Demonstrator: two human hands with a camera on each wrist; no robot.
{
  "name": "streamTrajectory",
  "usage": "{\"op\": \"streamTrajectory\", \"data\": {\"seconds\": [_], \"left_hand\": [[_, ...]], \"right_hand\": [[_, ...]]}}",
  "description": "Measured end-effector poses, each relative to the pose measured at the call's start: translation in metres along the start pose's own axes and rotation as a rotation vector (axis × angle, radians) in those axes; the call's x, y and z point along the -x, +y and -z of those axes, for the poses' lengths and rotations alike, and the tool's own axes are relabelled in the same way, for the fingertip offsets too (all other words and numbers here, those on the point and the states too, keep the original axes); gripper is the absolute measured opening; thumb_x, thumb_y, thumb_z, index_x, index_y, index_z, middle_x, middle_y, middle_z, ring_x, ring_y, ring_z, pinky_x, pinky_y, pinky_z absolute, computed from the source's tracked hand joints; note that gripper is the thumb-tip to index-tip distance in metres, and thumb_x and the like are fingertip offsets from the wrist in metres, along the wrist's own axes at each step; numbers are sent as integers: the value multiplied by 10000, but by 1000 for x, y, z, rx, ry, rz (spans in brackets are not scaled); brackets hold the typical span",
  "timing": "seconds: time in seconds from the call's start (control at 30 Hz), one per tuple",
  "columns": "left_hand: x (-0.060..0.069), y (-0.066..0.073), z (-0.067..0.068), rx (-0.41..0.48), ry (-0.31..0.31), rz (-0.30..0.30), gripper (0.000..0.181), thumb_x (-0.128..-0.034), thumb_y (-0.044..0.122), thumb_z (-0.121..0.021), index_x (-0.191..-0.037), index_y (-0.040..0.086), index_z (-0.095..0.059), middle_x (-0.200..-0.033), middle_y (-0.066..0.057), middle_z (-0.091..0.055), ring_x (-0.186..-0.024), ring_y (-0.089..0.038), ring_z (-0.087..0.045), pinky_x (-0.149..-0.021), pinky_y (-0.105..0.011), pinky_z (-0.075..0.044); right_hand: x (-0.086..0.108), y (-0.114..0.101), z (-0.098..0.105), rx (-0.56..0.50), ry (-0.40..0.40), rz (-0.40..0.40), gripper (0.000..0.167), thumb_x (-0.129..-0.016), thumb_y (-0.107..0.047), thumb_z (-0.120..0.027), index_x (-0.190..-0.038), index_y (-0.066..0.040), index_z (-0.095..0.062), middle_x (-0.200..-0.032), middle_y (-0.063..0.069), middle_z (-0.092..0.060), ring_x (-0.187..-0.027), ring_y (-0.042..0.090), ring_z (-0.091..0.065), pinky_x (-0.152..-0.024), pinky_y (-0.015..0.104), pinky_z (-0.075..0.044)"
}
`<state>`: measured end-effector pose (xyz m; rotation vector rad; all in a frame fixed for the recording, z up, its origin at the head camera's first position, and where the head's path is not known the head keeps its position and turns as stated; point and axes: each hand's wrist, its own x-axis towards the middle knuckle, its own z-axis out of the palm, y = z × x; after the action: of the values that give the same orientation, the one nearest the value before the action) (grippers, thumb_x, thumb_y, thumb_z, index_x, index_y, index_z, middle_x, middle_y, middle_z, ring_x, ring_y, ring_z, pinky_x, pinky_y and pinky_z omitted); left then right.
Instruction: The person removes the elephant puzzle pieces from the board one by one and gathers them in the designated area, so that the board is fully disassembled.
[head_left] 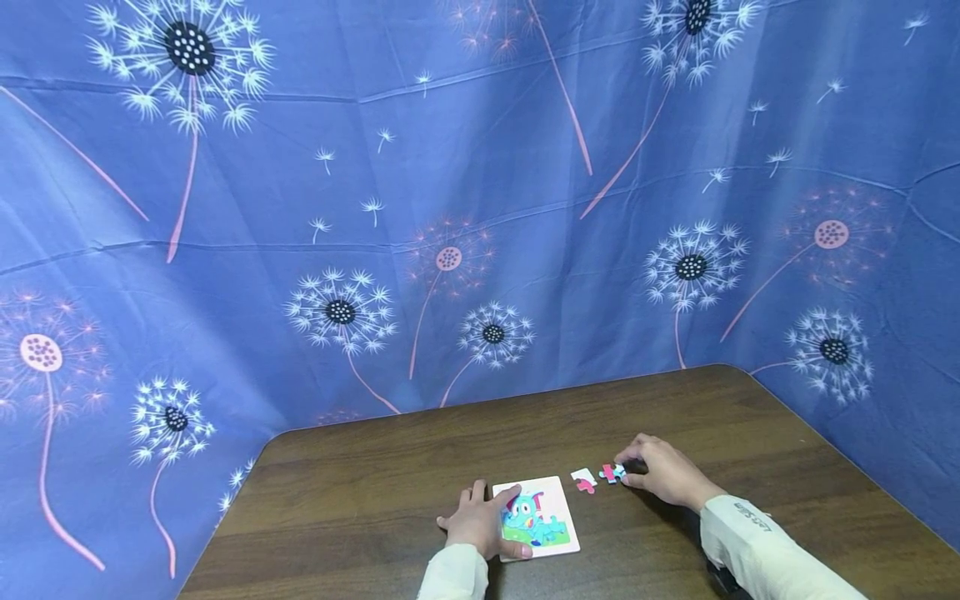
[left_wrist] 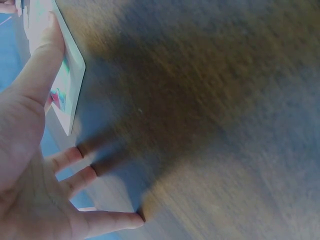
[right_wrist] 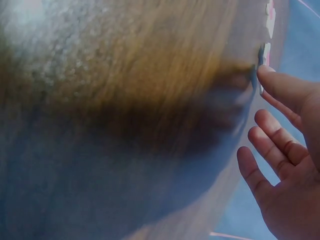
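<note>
Head camera: a blue cloth (head_left: 480, 200) printed with white and pink dandelions spreads across the back and both sides. In front of it lies the wood-grained surface (head_left: 360, 500), brown with rounded far corners. Two pale sleeves reach in from the near edge, the right sleeve (head_left: 772, 546) bearing dark lettering near the cuff, the left sleeve (head_left: 453, 575) showing less of its length.

The right hand (head_left: 663, 472) pinches with thumb and index finger; in the right wrist view its other three fingers are spread apart, clear of the pinch. The left hand (head_left: 480, 521) is spread wide without gripping, its thumb lying on the near part of the puzzle board (head_left: 562, 500) and its index finger on the far left part. The left wrist view shows its remaining fingers extended, tips down at the surface beside the board.

The board lies flat, with a light-blue elephant picture (head_left: 528, 521) on green and a pale area at the right. To the right of the board, near it, lies a white-and-red jigsaw piece (head_left: 585, 480). Just beyond, a red-and-blue jigsaw piece (head_left: 609, 473) has its right end between the right thumb and index finger; whether it is one piece or two together cannot be told.
</note>
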<state>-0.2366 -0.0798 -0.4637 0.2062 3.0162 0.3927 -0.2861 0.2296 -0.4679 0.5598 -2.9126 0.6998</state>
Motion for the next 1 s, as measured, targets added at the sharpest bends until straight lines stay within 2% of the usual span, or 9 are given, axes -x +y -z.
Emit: {"op": "streamTrajectory", "data": {"seconds": [0.27, 0.4, 0.8, 1.0], "left_hand": [[-1, -1, -2, -7, 8, -7, 862, -620, 497, -944, -1401, 390, -593, -1374, -153, -498, -1277, -403, -477, -870, -846, -378], [-3, -1, -3, -16, -11, 5, 866, -633, 496, -938, -1415, 398, -579, -1382, -142, -493, -1290, -394, -468, -882, -842, -378], [0, 1, 0, -15, 6, 6, 864, -624, 505, -941, -1404, 386, -588, -1388, -148, -490, -1288, -393, -471, -870, -837, -392], [0, 1, 0, -17, 5, 5, 862, -628, 508, -936, -1406, 388, -585, -1382, -141, -491, -1281, -389, -473, -877, -831, -394]], "right_hand": [[0, 1, -2, 29, -10, -16, 284, -828, -156, -838, -1095, -90, -768, -985, -12, -622, -902, 207, -598, -802, 473, -530], [0, 2, -3, 28, 6, -13, 324, -815, -155, -848, -1118, -78, -765, -977, -14, -625, -895, 201, -598, -800, 470, -531], [4, 3, -5, 23, 33, 11, 233, -821, -194, -845, -1027, -131, -758, -955, -47, -613, -877, 182, -584, -774, 437, -516], [4, -2, -5, 21, 35, -30, 216, -812, -183, -853, -998, -147, -748, -929, -56, -592, -878, 170, -585, -766, 433, -526]]}}
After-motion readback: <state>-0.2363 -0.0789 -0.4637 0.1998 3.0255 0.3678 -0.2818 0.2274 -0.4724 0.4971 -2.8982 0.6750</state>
